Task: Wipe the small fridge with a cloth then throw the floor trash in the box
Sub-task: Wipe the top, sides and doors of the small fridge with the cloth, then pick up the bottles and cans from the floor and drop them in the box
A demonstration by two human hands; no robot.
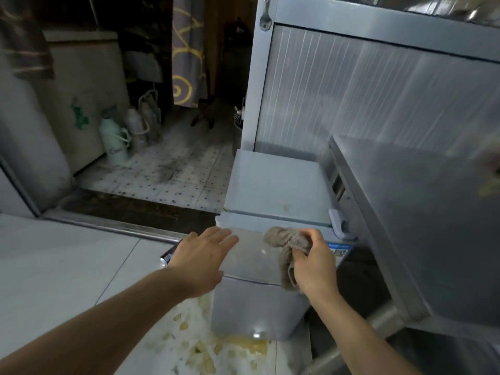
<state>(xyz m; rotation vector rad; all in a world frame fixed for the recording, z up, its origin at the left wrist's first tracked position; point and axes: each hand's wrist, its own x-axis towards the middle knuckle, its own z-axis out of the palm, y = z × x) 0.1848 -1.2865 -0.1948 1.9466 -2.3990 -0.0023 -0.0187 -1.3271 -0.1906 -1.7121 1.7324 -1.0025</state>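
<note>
Right hand fingers pinched closed on bunched cloth, pressing it to small fridge door; left hand flat, fingers spread, empty, steadying the edge.

Left hand flat — right hand clenched.

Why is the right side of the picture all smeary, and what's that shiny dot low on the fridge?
Head view: the steel table at the right edge is blurred; lines bend from the wide lens; the dot is glare on the small fridge; the doorway is dim.
</note>
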